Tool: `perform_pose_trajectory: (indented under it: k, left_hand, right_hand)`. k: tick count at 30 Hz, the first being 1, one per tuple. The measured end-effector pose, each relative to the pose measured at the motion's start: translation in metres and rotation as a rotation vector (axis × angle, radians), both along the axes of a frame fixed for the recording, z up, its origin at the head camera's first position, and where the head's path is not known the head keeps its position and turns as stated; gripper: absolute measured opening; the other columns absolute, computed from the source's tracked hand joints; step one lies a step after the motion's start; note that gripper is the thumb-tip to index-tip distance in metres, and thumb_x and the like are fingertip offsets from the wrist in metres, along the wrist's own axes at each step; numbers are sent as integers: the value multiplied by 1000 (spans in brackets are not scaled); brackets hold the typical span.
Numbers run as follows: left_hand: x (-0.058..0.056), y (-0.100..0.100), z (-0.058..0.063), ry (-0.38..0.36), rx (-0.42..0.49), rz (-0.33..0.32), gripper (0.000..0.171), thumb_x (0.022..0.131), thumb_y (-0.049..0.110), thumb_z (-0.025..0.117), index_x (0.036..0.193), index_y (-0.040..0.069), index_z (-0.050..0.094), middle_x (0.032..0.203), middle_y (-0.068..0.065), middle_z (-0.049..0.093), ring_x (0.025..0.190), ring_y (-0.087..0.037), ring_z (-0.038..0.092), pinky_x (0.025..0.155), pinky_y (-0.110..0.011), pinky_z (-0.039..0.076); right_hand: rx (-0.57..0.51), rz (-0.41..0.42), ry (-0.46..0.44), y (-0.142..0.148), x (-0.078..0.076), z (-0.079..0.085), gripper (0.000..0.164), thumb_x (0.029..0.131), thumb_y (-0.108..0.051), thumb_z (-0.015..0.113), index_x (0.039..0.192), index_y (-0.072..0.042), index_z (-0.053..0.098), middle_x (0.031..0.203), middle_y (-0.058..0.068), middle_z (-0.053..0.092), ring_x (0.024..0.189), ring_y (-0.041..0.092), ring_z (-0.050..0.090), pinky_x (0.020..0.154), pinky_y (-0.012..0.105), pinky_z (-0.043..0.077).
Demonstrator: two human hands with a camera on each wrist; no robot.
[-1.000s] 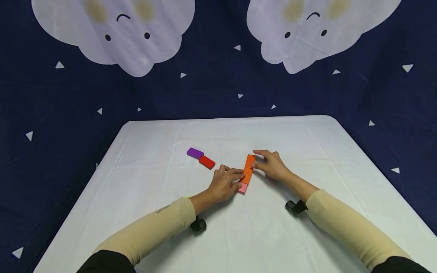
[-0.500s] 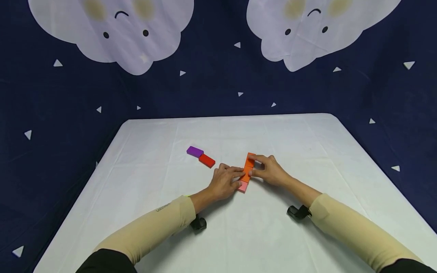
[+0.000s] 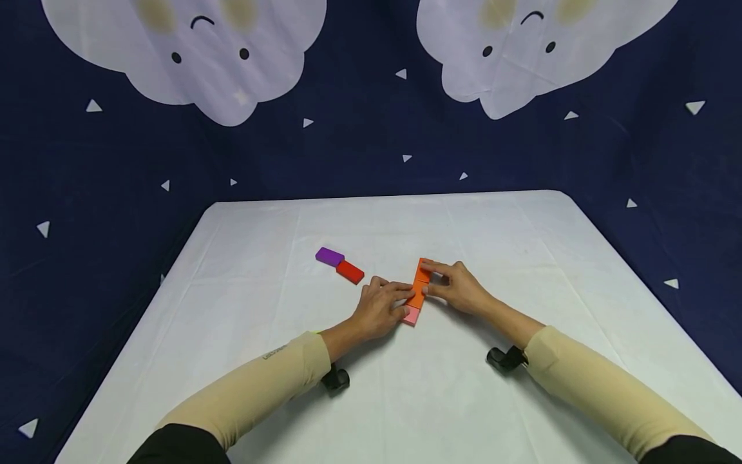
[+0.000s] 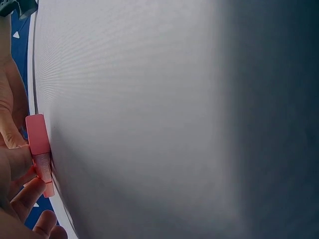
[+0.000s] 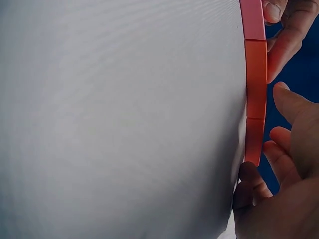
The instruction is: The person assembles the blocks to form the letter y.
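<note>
A row of flat rectangular blocks lies end to end between my hands in the head view: a pink block nearest me, a middle orange block and a far orange block. My left hand rests against the row's left side, thumb at the pink block and fingers reaching onto the middle orange one. From the right, my right hand keeps its thumb beside the middle orange block and its forefinger over the far one, partly hiding it. Neither hand visibly grips a block.
A purple block and a red block lie touching, left of the row and farther back. White cloth covers the table. Behind its far edge hangs a dark blue curtain with clouds and small white triangles.
My right hand has come left and slightly nearer, its forefinger moving from beyond the far orange block's end to over it. The left hand stays against the row; the view tilts slightly.
</note>
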State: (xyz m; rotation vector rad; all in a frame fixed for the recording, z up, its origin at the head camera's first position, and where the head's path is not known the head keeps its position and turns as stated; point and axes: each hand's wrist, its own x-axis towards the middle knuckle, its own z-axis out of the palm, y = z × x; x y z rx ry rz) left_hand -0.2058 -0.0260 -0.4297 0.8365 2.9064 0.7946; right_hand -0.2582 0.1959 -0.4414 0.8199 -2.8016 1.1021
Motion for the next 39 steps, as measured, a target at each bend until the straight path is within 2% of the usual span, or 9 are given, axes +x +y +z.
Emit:
perform_pose_trajectory:
  k: [5,9,12,15,23,29,33,39]
  left_hand:
    - [0,-1,-1,-2,0,0,39,91,23,60,129,16,59,136,3,55,112,-22,43,86,-37,31]
    - [-1,-1,-1,3,1,-3,39,91,24,60,129,17,59,136,2,55,112,-22,42,85,-37,31]
    - [-1,0,-1,3,2,-5,38,91,24,60,129,17,59,137,3,55,111,-21,42,84,-36,31]
    - [-1,0,-1,3,4,-11,38,92,24,59,129,17,59,137,2,55,111,-22,42,85,-37,31]
    - [-1,-2,-3,3,19,5,37,91,24,60,127,18,61,136,1,56,109,-23,44,83,-37,31]
    - [-2,-3,-6,5,39,8,38,90,23,61,127,17,61,134,-1,58,107,-23,45,82,-37,31]
    - [-1,-5,-7,0,46,15,38,90,23,62,127,17,61,133,0,59,106,-22,45,82,-36,31]
    - [-2,-6,-5,-5,43,13,37,90,23,62,127,17,61,132,0,59,106,-22,45,82,-36,31]
  right_hand:
    - [9,-12,-13,-1,0,-2,53,82,-21,72,131,-9,56,139,6,52,83,23,51,78,31,41]
    - [50,-49,-69,-3,2,-2,56,82,-29,72,133,-15,55,144,4,48,88,23,42,78,31,35]
    - [82,-67,-99,-4,5,-1,62,79,-36,74,135,-18,53,145,7,46,90,23,38,77,31,32]
    - [97,-67,-98,-4,8,0,69,77,-38,76,137,-17,50,145,10,46,92,23,37,77,31,32]
    - [104,-57,-67,-6,14,1,78,74,-41,77,141,-13,45,151,7,38,96,23,36,79,32,31]
    - [137,-72,-74,-13,18,3,80,73,-45,77,141,-16,45,150,3,40,98,23,38,80,32,31]
    - [162,-94,-80,-14,20,2,81,73,-46,77,141,-19,45,148,5,43,98,23,38,78,31,32]
    - [164,-88,-56,-15,21,0,80,73,-45,77,141,-18,45,148,2,43,96,22,38,77,30,30]
